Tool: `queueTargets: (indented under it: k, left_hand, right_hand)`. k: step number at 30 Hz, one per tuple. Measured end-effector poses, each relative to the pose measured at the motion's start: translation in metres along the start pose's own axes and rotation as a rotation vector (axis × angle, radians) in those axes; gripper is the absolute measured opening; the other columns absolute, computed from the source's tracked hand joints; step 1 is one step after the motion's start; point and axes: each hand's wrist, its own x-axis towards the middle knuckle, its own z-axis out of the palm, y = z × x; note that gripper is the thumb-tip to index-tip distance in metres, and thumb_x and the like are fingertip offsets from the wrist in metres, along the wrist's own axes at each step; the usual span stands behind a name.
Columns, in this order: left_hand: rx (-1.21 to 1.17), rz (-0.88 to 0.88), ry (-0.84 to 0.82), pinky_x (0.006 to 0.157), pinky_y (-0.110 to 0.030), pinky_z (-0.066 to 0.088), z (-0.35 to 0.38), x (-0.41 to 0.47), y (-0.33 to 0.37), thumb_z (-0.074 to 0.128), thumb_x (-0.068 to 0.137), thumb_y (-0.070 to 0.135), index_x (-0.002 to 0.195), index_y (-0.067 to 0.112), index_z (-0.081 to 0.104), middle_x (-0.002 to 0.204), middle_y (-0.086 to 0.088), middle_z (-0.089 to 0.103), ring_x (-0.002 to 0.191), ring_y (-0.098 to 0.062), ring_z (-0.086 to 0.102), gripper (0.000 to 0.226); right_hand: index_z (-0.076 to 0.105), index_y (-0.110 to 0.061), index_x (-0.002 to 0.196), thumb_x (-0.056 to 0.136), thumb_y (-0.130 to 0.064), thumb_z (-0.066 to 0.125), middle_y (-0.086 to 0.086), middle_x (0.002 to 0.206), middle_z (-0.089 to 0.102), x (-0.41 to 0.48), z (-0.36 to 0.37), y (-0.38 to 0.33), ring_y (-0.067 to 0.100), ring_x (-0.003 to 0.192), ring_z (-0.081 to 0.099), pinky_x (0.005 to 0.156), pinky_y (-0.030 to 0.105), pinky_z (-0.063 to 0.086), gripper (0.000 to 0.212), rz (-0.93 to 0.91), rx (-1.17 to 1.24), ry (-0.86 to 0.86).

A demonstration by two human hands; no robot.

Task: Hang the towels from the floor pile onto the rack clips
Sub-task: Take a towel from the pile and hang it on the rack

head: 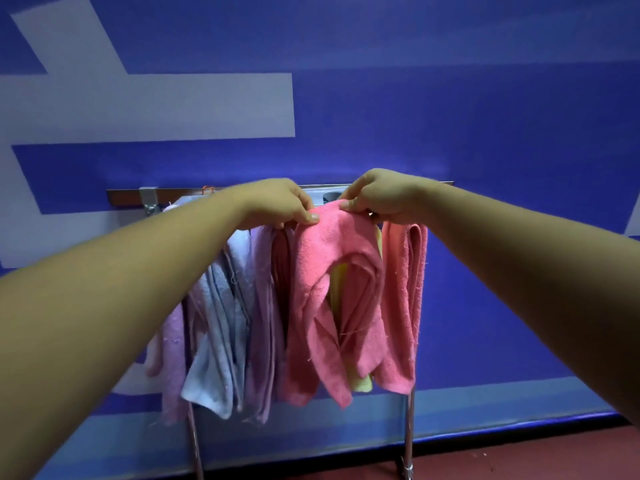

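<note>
A pink towel hangs folded from the top of the rack. My left hand pinches its upper left edge and my right hand pinches its upper right edge, both at the rack's top bar. Behind it a yellow towel shows through. Another pink towel hangs to the right. To the left hang a lilac towel, a pale blue towel and a light pink towel. The clips are hidden by my hands. The floor pile is out of view.
A blue wall with pale stripes stands right behind the rack. A metal bracket sits on a brown wall rail. The rack's chrome legs reach down to a dark red floor.
</note>
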Motion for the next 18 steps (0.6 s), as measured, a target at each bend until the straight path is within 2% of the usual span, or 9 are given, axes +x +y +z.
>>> queueTargets:
  k: [3,5,6,8,10,11,13,15,18]
  left_hand:
    - [0.035,-0.021,-0.015,0.056,-0.026,0.032,-0.02,0.009,0.009,0.068,0.091,0.015,0.077,0.016,0.07,0.076,-0.005,0.056,0.067,-0.013,0.047,0.014]
    - [0.007,-0.046,0.013,0.052,-0.022,0.031,-0.031,0.017,0.007,0.067,0.092,0.017,0.077,0.016,0.07,0.073,-0.002,0.055,0.06,-0.009,0.044,0.016]
    - [0.051,-0.049,0.038,0.051,-0.021,0.033,-0.033,0.02,0.003,0.067,0.093,0.018,0.079,0.016,0.071,0.071,0.0,0.057,0.058,-0.008,0.046,0.015]
    - [0.317,-0.033,0.069,0.05,-0.02,0.038,-0.027,0.026,-0.007,0.065,0.094,0.023,0.088,0.017,0.069,0.073,0.001,0.06,0.057,-0.005,0.051,0.009]
    - [0.539,0.015,0.117,0.06,-0.025,0.037,-0.013,0.033,-0.018,0.064,0.094,0.026,0.097,0.017,0.069,0.084,-0.001,0.065,0.071,-0.014,0.056,0.011]
    - [0.56,0.033,0.155,0.065,-0.026,0.035,-0.007,0.038,-0.022,0.064,0.094,0.027,0.098,0.016,0.069,0.087,-0.003,0.065,0.08,-0.02,0.058,0.013]
    - [0.498,0.051,0.289,0.07,-0.027,0.034,0.001,0.043,-0.029,0.066,0.093,0.028,0.098,0.013,0.07,0.089,-0.004,0.066,0.089,-0.025,0.06,0.016]
    - [0.429,0.044,0.41,0.07,-0.028,0.034,0.006,0.045,-0.034,0.068,0.091,0.029,0.101,0.013,0.071,0.096,-0.007,0.069,0.086,-0.024,0.056,0.019]
    - [0.461,0.062,0.454,0.072,-0.031,0.039,0.016,0.044,-0.039,0.068,0.092,0.03,0.102,0.014,0.07,0.098,-0.01,0.07,0.089,-0.028,0.059,0.02]
  right_hand:
    - [0.071,-0.001,0.108,0.094,-0.007,0.067,0.008,0.089,0.067,0.016,-0.007,-0.007,0.017,0.078,0.061,0.072,0.03,0.052,0.016,-0.015,-0.003,0.015]
    - [0.073,-0.003,0.101,0.092,-0.01,0.07,0.012,0.091,0.064,0.028,-0.009,-0.007,0.02,0.081,0.059,0.075,0.033,0.051,0.012,-0.021,0.017,0.038]
    - [0.072,-0.006,0.094,0.09,-0.012,0.073,0.011,0.087,0.063,0.032,-0.006,-0.007,0.019,0.078,0.058,0.072,0.03,0.05,0.007,-0.026,-0.002,0.067]
    - [0.068,-0.012,0.086,0.085,-0.019,0.079,0.003,0.077,0.06,0.039,0.003,-0.002,0.014,0.069,0.055,0.062,0.022,0.045,0.013,-0.06,-0.18,0.19]
    - [0.064,-0.014,0.087,0.082,-0.022,0.082,-0.003,0.076,0.058,0.045,0.012,0.005,0.015,0.074,0.055,0.064,0.026,0.041,0.02,-0.126,-0.412,0.29]
    - [0.063,-0.014,0.088,0.081,-0.022,0.082,-0.004,0.079,0.059,0.046,0.016,0.009,0.016,0.079,0.055,0.066,0.027,0.039,0.021,-0.162,-0.485,0.32]
    - [0.063,-0.012,0.089,0.081,-0.02,0.081,-0.003,0.086,0.062,0.046,0.021,0.016,0.019,0.084,0.057,0.067,0.027,0.036,0.021,-0.226,-0.502,0.395]
    - [0.063,-0.012,0.088,0.079,-0.016,0.08,-0.002,0.085,0.063,0.044,0.023,0.024,0.02,0.083,0.058,0.061,0.025,0.034,0.019,-0.28,-0.437,0.477]
    - [0.067,-0.012,0.082,0.08,-0.011,0.077,0.004,0.082,0.062,0.042,0.033,0.036,0.024,0.084,0.059,0.062,0.025,0.029,0.01,-0.33,-0.469,0.532]
